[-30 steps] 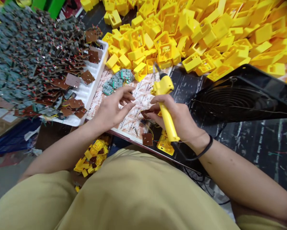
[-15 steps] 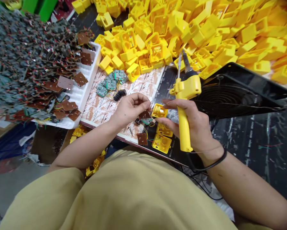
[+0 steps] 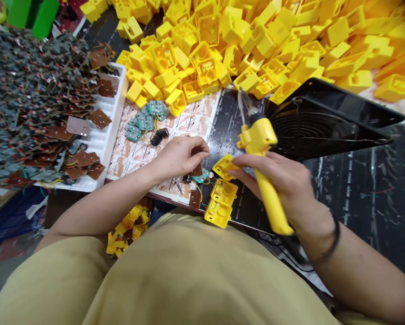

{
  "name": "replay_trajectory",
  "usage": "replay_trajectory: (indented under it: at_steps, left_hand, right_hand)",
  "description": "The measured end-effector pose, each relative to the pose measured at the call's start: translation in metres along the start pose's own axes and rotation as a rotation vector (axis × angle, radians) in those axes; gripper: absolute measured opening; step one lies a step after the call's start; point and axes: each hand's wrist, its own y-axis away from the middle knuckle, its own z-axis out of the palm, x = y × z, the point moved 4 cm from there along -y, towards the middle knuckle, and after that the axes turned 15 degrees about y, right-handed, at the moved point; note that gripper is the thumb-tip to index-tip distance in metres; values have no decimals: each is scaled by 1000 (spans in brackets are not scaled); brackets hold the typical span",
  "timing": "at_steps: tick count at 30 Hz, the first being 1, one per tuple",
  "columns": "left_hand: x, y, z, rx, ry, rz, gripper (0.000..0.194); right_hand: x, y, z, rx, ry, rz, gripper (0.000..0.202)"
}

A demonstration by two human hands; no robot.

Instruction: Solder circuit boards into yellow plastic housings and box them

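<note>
My right hand [image 3: 283,176] is wrapped round a yellow soldering gun [image 3: 259,135], its metal tip pointing away from me. The thumb and forefinger of that hand also pinch a small yellow plastic housing [image 3: 223,166], which is tilted. My left hand [image 3: 183,155] hovers over the patterned board, fingertips pressed together; whatever is between them cannot be made out. Below it are a green circuit board [image 3: 201,175] and a brown circuit board [image 3: 195,198], joined by thin wires. Two more open housings, an upper one [image 3: 224,191] and a lower one [image 3: 218,213], lie side by side near the table edge.
A large heap of yellow housings [image 3: 205,67] covers the back. On the left, a white foam tray [image 3: 116,108] is piled with wired circuit boards [image 3: 43,99]. Several green boards [image 3: 144,121] lie behind my left hand. A black fan [image 3: 310,131] stands at the right.
The soldering gun has tipped and come lower with my right hand. The housing at its fingers has turned and tilted away from the other two. My left hand's fingertips have moved slightly apart from it.
</note>
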Motion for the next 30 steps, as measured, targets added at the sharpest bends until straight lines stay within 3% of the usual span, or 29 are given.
replay_trajectory:
  at_steps: [3, 5, 11, 15, 19, 22, 26, 28, 30]
  left_hand:
    - [6, -6, 4, -85, -67, -29, 7]
    - [7, -9, 5, -136, -48, -89, 7]
    - [3, -12, -4, -293, 181, -219, 7]
    - [-1, -7, -11, -235, 252, -204, 7]
    - [-2, -5, -12, -209, 215, -173, 8]
    - [-4, -7, -10, -212, 204, -194, 8]
    - [-6, -10, -8, -163, 133, -197, 9]
    - [-6, -12, -5, -157, 92, -220, 8]
    - [-2, -14, -3, -162, 36, -234, 6]
  right_hand:
    - [-1, 7, -29, 50, 47, 69, 21]
    - [1, 12, -35, 23, 64, 112, 22]
    - [-3, 17, -5, -66, 56, -15, 35]
    - [5, 10, 13, -70, 77, 2, 20]
    - [20, -3, 26, -103, -138, 31, 22]
    - [23, -12, 33, -120, -94, -2, 22]
    - [10, -14, 10, 5, -11, 2, 20]
    - [3, -6, -11, -22, -12, 8, 24]
    - [4, 9, -35, -62, 19, 46, 44]
